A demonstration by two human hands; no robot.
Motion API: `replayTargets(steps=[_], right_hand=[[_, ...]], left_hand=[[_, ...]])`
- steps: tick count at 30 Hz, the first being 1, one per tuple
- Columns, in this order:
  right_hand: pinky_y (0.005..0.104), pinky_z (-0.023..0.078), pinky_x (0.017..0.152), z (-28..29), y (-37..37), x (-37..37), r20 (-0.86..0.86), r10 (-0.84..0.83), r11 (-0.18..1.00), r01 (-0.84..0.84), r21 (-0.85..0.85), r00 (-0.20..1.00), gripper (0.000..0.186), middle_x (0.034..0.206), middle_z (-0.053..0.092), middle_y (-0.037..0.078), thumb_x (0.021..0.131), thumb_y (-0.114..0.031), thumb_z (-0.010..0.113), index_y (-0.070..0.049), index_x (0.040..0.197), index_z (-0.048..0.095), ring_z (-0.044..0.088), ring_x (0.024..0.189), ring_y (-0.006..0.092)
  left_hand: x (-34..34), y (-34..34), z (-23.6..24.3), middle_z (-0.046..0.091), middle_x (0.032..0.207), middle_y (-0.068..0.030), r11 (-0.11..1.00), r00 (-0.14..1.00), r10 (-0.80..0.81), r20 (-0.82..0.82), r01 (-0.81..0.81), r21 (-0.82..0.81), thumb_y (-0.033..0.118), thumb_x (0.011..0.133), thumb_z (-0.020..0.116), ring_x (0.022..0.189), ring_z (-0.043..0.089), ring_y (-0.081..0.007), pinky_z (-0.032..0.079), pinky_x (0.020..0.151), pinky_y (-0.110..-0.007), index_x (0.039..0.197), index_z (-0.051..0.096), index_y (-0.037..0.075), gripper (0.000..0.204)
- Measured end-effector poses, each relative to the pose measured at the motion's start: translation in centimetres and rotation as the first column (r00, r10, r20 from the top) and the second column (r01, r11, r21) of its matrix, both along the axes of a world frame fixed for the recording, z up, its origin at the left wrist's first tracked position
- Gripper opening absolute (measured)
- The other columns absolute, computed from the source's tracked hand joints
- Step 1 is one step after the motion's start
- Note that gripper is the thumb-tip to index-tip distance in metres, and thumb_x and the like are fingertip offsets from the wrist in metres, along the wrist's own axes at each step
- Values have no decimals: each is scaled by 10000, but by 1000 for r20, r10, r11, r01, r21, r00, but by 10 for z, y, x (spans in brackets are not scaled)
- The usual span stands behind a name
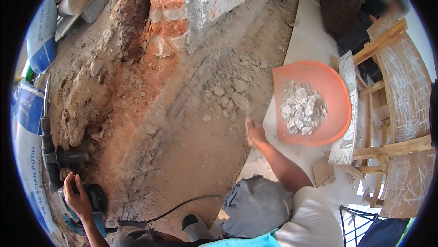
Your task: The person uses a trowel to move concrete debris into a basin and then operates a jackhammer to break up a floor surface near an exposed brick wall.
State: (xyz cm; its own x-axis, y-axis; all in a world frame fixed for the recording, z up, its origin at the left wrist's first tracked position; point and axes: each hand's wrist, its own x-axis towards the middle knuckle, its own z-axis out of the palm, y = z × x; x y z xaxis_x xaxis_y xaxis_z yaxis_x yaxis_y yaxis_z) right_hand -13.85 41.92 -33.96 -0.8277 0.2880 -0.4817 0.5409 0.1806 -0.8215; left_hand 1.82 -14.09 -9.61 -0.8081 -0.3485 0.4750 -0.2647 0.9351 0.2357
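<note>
My left hand (77,197) rests on a teal and black demolition hammer (93,199) at the lower left, its fingers stretched out rather than wrapped round it. The hammer's long chisel points up along the left side. My right hand (256,134) reaches low over the ground, just below a heap of broken plaster chunks (230,97). Its fingers look apart, partly turned from sight, with no piece visible in them. Right of that hand lies an orange plastic scoop (340,105), with grey-white rubble (303,107) inside.
A broken brick wall end (169,14) stands at the top, with loose soil (91,96) beside it. Bags (29,155) line the left edge. A black cable (182,203) crosses the ground. Wooden frames (394,146) stand at right, near a seated person (365,23).
</note>
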Motion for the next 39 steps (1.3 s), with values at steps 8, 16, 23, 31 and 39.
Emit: replayTargets(steps=[8, 16, 23, 31, 39], right_hand=[[347, 443, 423, -14, 17, -57, -30, -34, 986, 29, -167, 999, 455, 671, 572, 109, 968, -429, 514, 21, 1017, 564, 563, 472, 201], [330, 439, 405, 18, 21, -5, 44, -57, 919, 70, -388, 997, 507, 707, 564, 106, 977, -417, 511, -2, 1267, 493, 552, 499, 187], [339, 438, 383, 47, 51, 32, 68, -142, 896, 157, -416, 988, 406, 690, 570, 102, 968, -427, 522, -30, 1049, 549, 540, 464, 186], [308, 463, 420, 82, 155, 64, -72, -403, 762, 291, -579, 912, 433, 723, 590, 78, 955, -478, 500, -85, 1131, 539, 574, 531, 171], [327, 445, 409, 103, 117, 75, 64, -208, 958, 216, -188, 976, 375, 697, 591, 104, 974, -389, 514, -32, 1081, 551, 551, 476, 184]], left_hand=[[-7, 3, -1, 670, 1057, -147, 1000, 1000, -7, 7, 8, -28, 175, 933, 628, 982, 630, -299, 472, 881, -377, 1106, 629, 3, 244], [-7, -4, -4, 667, 1036, -162, 999, 999, -45, -14, 45, -28, 179, 941, 617, 968, 636, -292, 475, 876, -366, 1114, 620, -12, 259], [-6, -9, -8, 667, 1045, -170, 996, 998, -58, -8, 57, -67, 178, 952, 601, 980, 638, -291, 477, 883, -368, 1122, 619, -20, 261], [-5, -4, -7, 671, 1048, -162, 995, 995, -94, -17, 93, -33, 190, 944, 609, 985, 640, -301, 479, 883, -374, 1111, 630, -17, 266], [-5, -4, 0, 677, 1040, -148, 992, 995, -100, 8, 100, -72, 194, 934, 622, 973, 641, -311, 482, 863, -385, 1081, 639, 4, 241]])
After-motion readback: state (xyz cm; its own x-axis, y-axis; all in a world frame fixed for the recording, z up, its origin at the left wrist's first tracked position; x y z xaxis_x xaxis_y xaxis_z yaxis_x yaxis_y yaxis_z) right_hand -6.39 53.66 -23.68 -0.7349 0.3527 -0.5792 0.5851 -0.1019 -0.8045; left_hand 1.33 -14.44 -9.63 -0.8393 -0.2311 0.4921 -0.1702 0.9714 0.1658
